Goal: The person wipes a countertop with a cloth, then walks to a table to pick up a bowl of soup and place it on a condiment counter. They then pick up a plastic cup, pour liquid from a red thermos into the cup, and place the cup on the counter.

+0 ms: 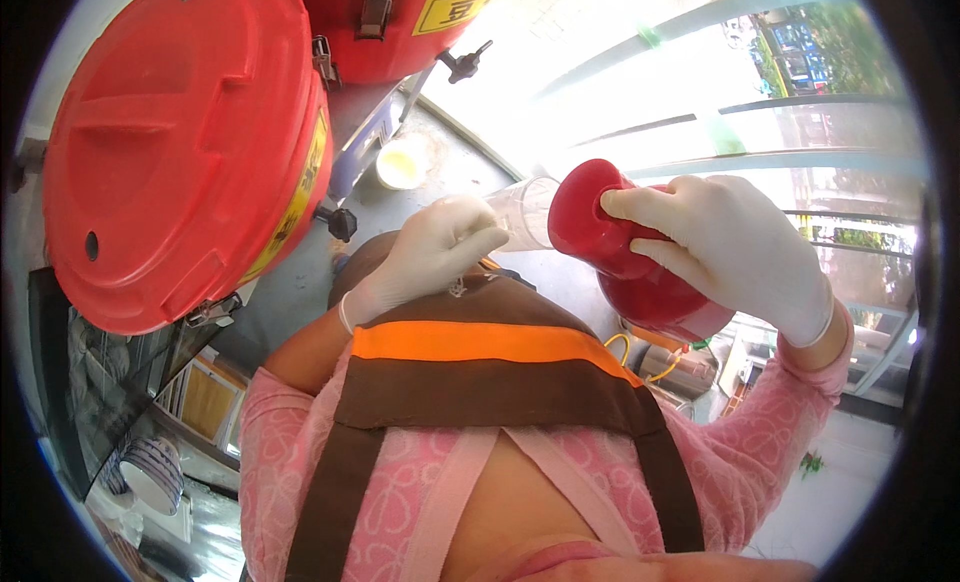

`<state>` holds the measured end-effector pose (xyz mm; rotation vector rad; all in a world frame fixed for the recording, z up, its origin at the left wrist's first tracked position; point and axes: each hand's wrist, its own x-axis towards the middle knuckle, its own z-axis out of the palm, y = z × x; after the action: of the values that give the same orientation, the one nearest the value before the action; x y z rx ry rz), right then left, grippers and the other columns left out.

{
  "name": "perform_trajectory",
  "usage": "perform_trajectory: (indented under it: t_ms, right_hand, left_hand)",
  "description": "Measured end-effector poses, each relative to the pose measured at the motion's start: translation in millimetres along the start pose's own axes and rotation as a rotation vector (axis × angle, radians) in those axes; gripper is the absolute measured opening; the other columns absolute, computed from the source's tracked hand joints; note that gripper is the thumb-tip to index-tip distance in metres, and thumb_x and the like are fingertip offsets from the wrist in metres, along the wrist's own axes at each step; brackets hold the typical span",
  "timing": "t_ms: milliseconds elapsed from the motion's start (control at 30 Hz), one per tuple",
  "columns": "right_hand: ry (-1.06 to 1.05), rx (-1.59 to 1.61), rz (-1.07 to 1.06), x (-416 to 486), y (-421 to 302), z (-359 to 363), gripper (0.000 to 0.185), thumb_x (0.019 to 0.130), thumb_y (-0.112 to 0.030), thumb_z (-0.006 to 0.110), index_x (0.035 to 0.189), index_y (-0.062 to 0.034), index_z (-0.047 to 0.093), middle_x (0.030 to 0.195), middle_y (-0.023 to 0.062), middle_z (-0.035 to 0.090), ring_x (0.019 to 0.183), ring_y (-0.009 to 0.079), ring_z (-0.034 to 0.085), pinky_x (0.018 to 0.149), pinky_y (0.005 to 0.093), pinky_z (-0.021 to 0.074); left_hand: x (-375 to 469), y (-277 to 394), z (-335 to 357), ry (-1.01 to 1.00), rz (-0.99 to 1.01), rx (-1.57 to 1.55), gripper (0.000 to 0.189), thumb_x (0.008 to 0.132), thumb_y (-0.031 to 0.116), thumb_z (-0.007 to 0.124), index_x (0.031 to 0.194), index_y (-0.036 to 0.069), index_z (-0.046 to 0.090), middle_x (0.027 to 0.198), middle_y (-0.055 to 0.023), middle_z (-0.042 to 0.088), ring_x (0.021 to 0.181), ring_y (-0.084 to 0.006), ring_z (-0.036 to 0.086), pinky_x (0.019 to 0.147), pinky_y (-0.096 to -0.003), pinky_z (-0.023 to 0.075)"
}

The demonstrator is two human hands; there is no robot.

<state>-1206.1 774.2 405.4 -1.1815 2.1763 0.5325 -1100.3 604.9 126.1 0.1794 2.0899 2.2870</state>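
Note:
My left hand, in a white disposable glove, holds a clear plastic cup tilted on its side in front of my brown apron with its orange band. My right hand, gloved the same way, grips a glossy red jug with a wide flared mouth. The jug is tipped over, its mouth right at the cup's rim; I cannot tell whether the two touch. Bright light washes out the cup, so its contents cannot be made out.
On the left stand a red lidded insulated barrel and a second barrel, with metal latches, black taps and yellow labels bearing writing. A small pale yellow container sits below. Stacked bowls are at lower left, a metal cylinder at lower right.

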Motion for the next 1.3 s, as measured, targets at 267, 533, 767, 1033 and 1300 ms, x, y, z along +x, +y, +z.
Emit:
perform_trajectory:
  t_ms: [267, 533, 767, 1033, 1300]
  right_hand:
    - [-0.004, -0.027, 0.003, -5, -4, -5, 0.034, 0.101, -0.013, 0.067, 0.135, -0.0133, 0.061, 0.106, 0.0145, 0.077, 0.088, 0.0303, 0.076, 0.076, 0.0336, 0.0625]
    - [-0.046, -0.083, 0.041, -8, -11, -13, 0.037, 0.101, -0.010, 0.068, 0.137, -0.0142, 0.060, 0.109, 0.0146, 0.078, 0.090, 0.0296, 0.077, 0.078, 0.0335, 0.0632]
    - [-0.034, -0.090, 0.037, -8, -12, -14, 0.036, 0.101, -0.010, 0.067, 0.136, -0.0143, 0.060, 0.108, 0.0142, 0.078, 0.090, 0.0295, 0.077, 0.078, 0.0337, 0.0630]
    - [0.021, -0.158, 0.015, -7, -15, -18, 0.032, 0.099, -0.013, 0.068, 0.131, -0.0132, 0.062, 0.105, 0.0142, 0.078, 0.086, 0.0296, 0.077, 0.074, 0.0336, 0.0626]
    - [0.011, -0.170, 0.029, -7, -23, -30, 0.035, 0.100, -0.010, 0.066, 0.134, -0.0144, 0.063, 0.106, 0.0142, 0.078, 0.088, 0.0298, 0.077, 0.077, 0.0335, 0.0628]
  left_hand:
    - [-4, 1, 1, 0.033, 0.010, -0.019, 0.027, 0.098, 0.024, 0.072, 0.097, -0.003, 0.070, 0.087, -0.0123, 0.066, 0.078, -0.0190, 0.065, 0.071, -0.0338, 0.0518]
    - [-6, 2, -1, 0.019, 0.004, -0.028, 0.028, 0.097, 0.025, 0.072, 0.095, -0.003, 0.070, 0.086, -0.0131, 0.066, 0.077, -0.0198, 0.066, 0.071, -0.0344, 0.0517]
    - [-8, -1, -2, 0.042, 0.042, 0.002, 0.028, 0.097, 0.025, 0.072, 0.094, -0.003, 0.071, 0.086, -0.0141, 0.066, 0.077, -0.0227, 0.065, 0.071, -0.0360, 0.0515]
    - [-7, -1, -4, 0.062, 0.082, 0.022, 0.027, 0.096, 0.024, 0.071, 0.093, -0.002, 0.070, 0.085, -0.0133, 0.066, 0.078, -0.0221, 0.065, 0.071, -0.0357, 0.0514]
    - [-9, 3, -7, 0.048, 0.080, -0.032, 0.016, 0.098, 0.012, 0.069, 0.091, -0.002, 0.064, 0.086, -0.0076, 0.062, 0.079, -0.0154, 0.061, 0.072, -0.0318, 0.0489]
